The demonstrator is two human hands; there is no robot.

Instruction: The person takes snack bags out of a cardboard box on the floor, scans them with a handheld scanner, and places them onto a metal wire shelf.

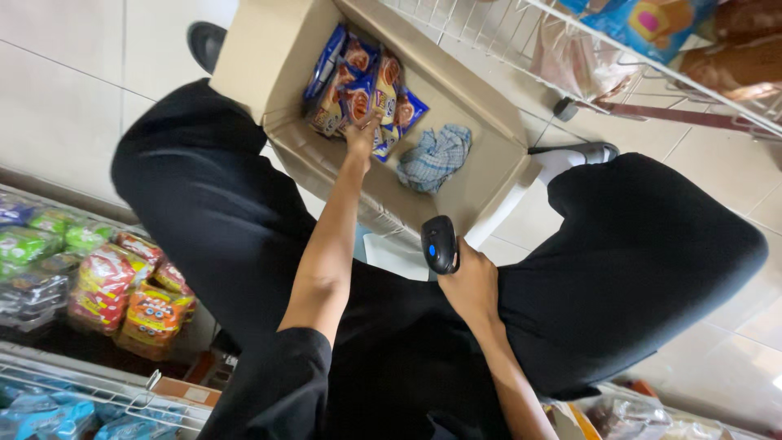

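Though gripped, scanner (pixel 440 244) upright, nose twd box (pixel 481 175).

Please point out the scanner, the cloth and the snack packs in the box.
scanner (pixel 440 244), head view, middle of its black body.
cloth (pixel 437 157), head view, middle of its folds.
snack packs (pixel 358 77), head view, middle of the pile.

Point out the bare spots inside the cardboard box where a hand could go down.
Inside the open brown cardboard box, bare floor shows right of the crumpled blue checked cloth, toward the box's near wall. The far end is crowded: blue-and-red snack packets are stacked there, the left hand reaching onto them. The right hand holds a black handheld scanner outside the box.
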